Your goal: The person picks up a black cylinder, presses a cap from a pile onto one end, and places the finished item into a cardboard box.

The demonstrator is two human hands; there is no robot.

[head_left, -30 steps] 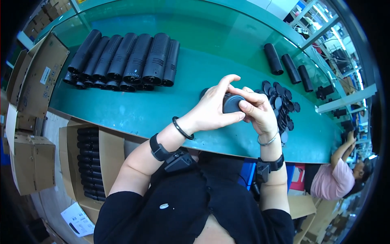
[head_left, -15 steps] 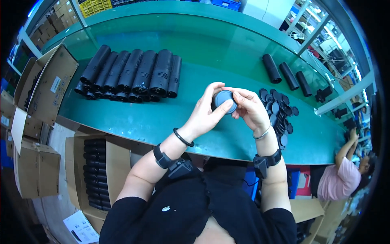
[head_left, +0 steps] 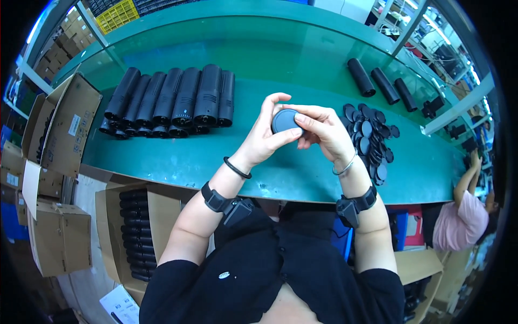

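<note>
Since the earlier frame the hands have been kept raised at much the same spot, the round dark cap (head_left: 284, 121) turned slightly more face-on to the camera. The cap is pinched between both hands over the green bench (head_left: 178, 156): left hand (head_left: 264, 141) clamped on its lower-left rim with thumb and fingers, right hand (head_left: 322, 132) closed over its right edge, fingers laid across. It is probably held up off the surface so its face can be checked or turned freely.

Right of the cap, a pile of flat dark discs (head_left: 369, 137) is kept within easy reach of the right hand. Left of the cap, a row of black tubes (head_left: 175, 102) lies side by side, well apart from it. Beyond the cap, three more tubes (head_left: 382, 82) lie separately. Open bench is left below the cap, up to the near edge. A box of tubes (head_left: 132, 232) sits below that edge, lower left of the cap. A person in pink (head_left: 464, 213) is far right.
</note>
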